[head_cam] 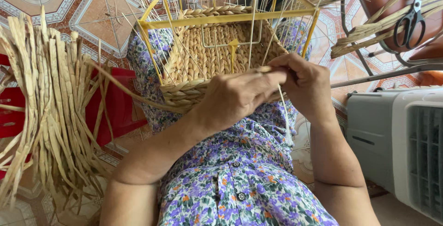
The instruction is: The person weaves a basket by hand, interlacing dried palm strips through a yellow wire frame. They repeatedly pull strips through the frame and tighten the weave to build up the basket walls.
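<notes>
Patterned floor tiles point(97, 9) surround the seated person, whose lap carries a half-woven basket point(207, 60) on a yellow frame point(230, 19). Left hand point(237, 97) and right hand point(302, 80) both pinch a straw strand point(265, 69) at the basket's near rim. Straw bundle point(50, 106) crowds the left side, a grey appliance point(397, 138) the right.

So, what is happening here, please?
A person in a flowered dress is weaving a basket of braided straw on a yellow frame, resting on the lap. The left hand and right hand pinch a strand at the near rim. A bundle of dried straw lies on a red stool; scissors lie at the upper right.
</notes>
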